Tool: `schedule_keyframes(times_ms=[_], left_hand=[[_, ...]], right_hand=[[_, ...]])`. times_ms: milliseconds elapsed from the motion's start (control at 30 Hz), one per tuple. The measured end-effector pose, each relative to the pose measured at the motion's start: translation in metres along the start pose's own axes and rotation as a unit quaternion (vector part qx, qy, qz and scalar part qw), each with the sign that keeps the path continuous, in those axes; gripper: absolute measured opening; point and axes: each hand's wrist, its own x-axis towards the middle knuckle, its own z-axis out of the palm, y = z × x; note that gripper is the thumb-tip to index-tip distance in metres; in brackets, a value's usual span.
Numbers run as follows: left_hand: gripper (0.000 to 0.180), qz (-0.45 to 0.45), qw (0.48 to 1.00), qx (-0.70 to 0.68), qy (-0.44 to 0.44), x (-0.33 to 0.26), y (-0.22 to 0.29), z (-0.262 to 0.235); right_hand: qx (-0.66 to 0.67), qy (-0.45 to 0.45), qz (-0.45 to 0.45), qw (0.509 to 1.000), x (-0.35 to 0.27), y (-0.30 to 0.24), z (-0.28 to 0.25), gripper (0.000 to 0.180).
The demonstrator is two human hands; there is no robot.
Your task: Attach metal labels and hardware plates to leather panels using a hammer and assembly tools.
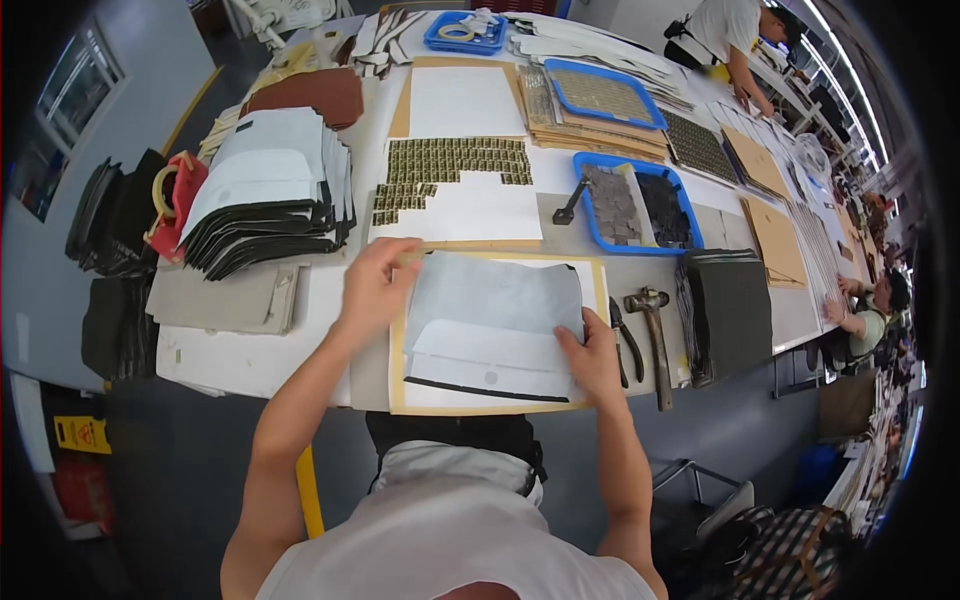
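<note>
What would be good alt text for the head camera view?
Seen from above, a person's left hand and right hand press a grey sheet onto a tan board on a cluttered white worktable; a hammer and pliers lie beside it.

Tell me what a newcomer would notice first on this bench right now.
First, the two hands pressing a grey sheet onto a board at the table's near edge: left hand at its top left corner, right hand on its right edge. Next, the hammer and pliers just right of the board, and the blue tray of dark squares beyond.
</note>
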Motion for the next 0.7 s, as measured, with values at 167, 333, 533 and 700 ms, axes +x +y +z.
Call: schedule_keyframes(times_ms=[167,333,533,700], left_hand=[[0.032,0.290,0.942,0.133,-0.104,-0.002,0.023,0.050],[0.034,0.302,0.925,0.207,-0.104,0.000,0.015,0.077],[0.037,0.352,0.898,0.258,-0.059,-0.006,0.011,0.079],[0.036,0.355,0.892,0.279,-0.037,-0.011,0.011,0.082]], right_hand=[[0.009,-0.039,0.035,0.999,0.013,-0.004,-0.010,0.033],[0.016,-0.020,0.027,0.999,0.020,-0.009,-0.016,0.041],[-0.269,0.171,-0.092,0.943,0.101,-0.018,-0.084,0.040],[-0.318,0.140,-0.074,0.935,0.182,0.002,-0.110,0.031]])
